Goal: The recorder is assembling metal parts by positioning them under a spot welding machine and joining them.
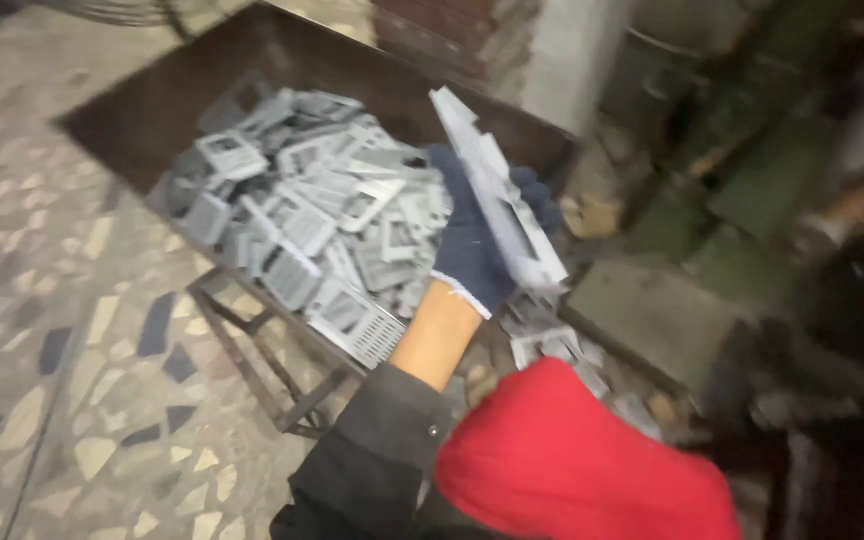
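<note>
At nine o'clock the mosaic stone floor (42, 300) spreads under a welded metal stand (262, 370). On the stand rests a dark metal bin (162, 100), heaped with grey cast metal frames (302, 220). Toward the centre, the left hand (472, 235), in a dark blue knit glove with a black sleeve behind the bare wrist, grasps a stack of grey frames (497, 195) held on edge, tilted from eleven to five o'clock, just at the bin's right rim. At six o'clock a red cloth (572, 470) covers the near arm; the right hand is hidden, so I cannot tell its state. Green machinery (752, 190) blurs at three o'clock.
</note>
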